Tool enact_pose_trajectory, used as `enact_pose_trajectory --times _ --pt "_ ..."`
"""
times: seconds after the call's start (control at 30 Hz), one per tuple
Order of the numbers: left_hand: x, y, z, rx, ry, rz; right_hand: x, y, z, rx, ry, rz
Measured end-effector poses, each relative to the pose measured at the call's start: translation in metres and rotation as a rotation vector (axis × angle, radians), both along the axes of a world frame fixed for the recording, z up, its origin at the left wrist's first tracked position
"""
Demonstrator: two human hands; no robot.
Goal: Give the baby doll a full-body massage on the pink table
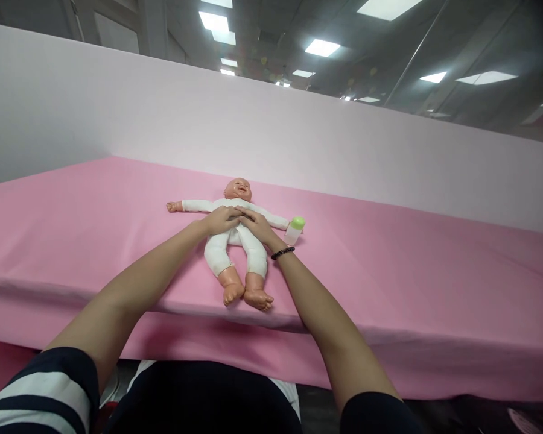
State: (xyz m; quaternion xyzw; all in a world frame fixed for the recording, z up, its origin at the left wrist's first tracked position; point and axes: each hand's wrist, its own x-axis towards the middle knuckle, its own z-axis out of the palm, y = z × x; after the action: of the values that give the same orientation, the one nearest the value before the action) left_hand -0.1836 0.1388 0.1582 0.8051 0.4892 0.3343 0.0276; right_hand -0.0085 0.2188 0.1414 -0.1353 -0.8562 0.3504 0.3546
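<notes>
A baby doll point(217, 254) with a white cloth body lies face up, its arms spread and its feet toward me. My left hand point(221, 219) rests on the doll's belly, fingers laid flat toward the middle. From the other side my right hand point(257, 225) lies on the belly too, its fingers stretched out, and the fingertips of both hands meet. Neither hand grips anything. A small bottle with a green cap point(295, 230) is by the doll's hand on the right, just beyond my right wrist, which wears a dark beaded bracelet.
The doll lies on a table with a pink cover point(411, 277), near its front edge. A pale low wall point(326, 144) runs along the back, with glass above it that shows ceiling lights.
</notes>
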Motion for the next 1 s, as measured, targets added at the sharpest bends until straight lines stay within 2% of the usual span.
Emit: enact_pose_trajectory --times 0.1,0.3,0.43,0.57,0.7,0.83,1.0 --pt "-0.003 0.005 -0.005 -0.038 0.007 -0.021 0.003 -0.001 0.0 -0.006 -0.107 0.007" --pt "-0.005 0.011 -0.016 -0.135 0.063 0.08 -0.005 0.006 -0.003 0.017 -0.263 -0.072" --pt "-0.005 0.012 -0.019 -0.21 0.066 0.198 -0.017 0.015 -0.008 -0.023 -0.317 -0.21" --pt "-0.006 0.013 -0.023 -0.239 -0.074 0.354 -0.021 0.019 -0.013 -0.064 -0.332 -0.292" --pt "-0.007 0.011 -0.027 -0.212 -0.187 0.429 -0.013 0.013 -0.013 -0.073 -0.308 -0.366" --pt "-0.006 0.002 -0.025 -0.122 -0.262 0.455 -0.004 0.003 -0.008 -0.006 -0.212 -0.439" --pt "0.0 -0.007 -0.018 0.001 -0.307 0.369 0.001 -0.007 -0.001 0.079 -0.062 -0.417"
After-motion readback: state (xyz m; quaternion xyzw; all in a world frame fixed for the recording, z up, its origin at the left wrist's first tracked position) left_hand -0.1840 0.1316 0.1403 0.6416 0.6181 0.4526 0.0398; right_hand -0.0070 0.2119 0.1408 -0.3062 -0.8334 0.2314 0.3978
